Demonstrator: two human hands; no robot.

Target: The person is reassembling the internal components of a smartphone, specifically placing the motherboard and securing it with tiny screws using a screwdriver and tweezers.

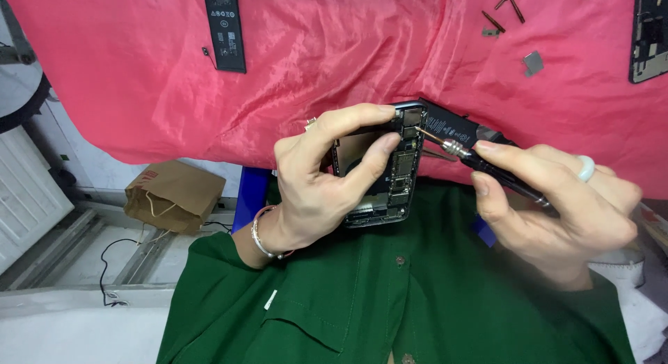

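My left hand grips an opened phone upright above my green shirt, with its circuit boards facing me. Index and middle fingers curl over its top edge. My right hand, wearing a pale ring, holds a black precision screwdriver. The screwdriver's metal tip touches the upper inside of the phone near its top right corner. A black battery part sticks out behind the phone's top.
A red cloth covers the table. On it lie a black phone battery, small metal bits and tweezers, a grey plate and another opened phone. A brown paper bag sits on the floor at left.
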